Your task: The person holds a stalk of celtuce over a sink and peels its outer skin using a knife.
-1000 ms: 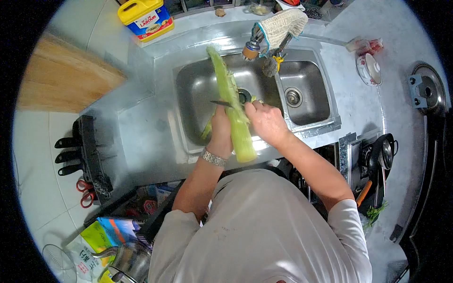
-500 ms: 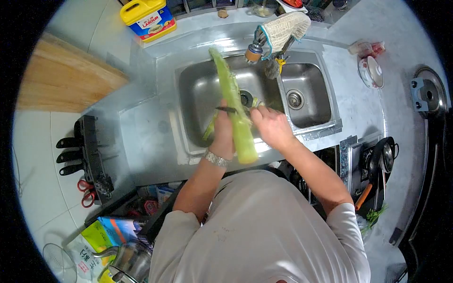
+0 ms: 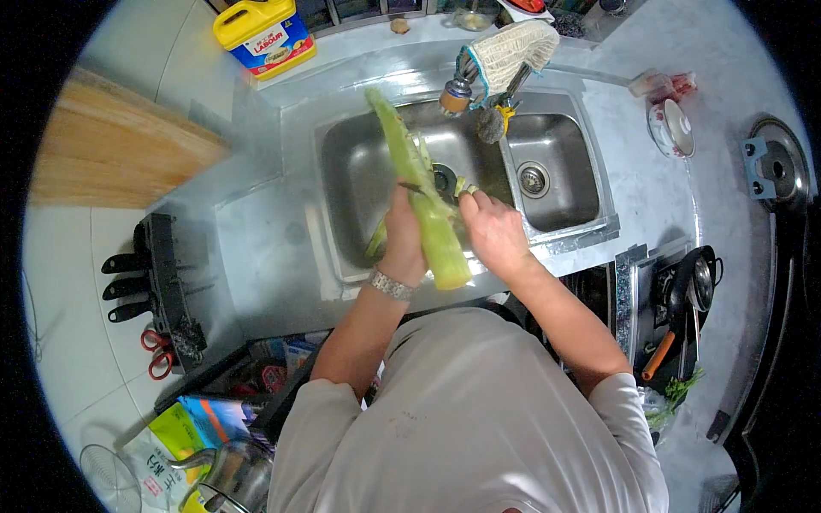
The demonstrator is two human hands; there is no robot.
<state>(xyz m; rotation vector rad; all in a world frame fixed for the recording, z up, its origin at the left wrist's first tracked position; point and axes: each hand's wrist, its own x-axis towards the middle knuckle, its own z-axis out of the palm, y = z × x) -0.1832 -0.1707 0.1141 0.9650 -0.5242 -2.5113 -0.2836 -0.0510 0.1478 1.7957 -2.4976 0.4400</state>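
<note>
A long, pale green celtuce stem [image 3: 438,244] slants over the large sink basin, its cut, thicker end towards me. Wrapped round it from the left is my left hand [image 3: 402,231], with a metal watch on the wrist. My right hand [image 3: 496,231] is closed beside the stem on a knife [image 3: 412,187]; its handle is hidden, and only a dark bit of blade shows across the stem. Along the upper stem a loose strip of peel [image 3: 425,154] stands off. Another green peel [image 3: 376,237] lies in the basin by my left hand.
The double sink [image 3: 342,171] has a faucet [image 3: 457,92] with a cloth [image 3: 513,53] draped over it and a scrubber [image 3: 491,125] hanging there. A yellow jug [image 3: 272,41] stands behind. Knives in a rack [image 3: 158,282] hang left; a pan [image 3: 684,291] lies right.
My right hand has shifted slightly right and down, and the blade crosses the stem a little higher. The stem's far end has tilted slightly left, and a peel strip now stands away from it.
</note>
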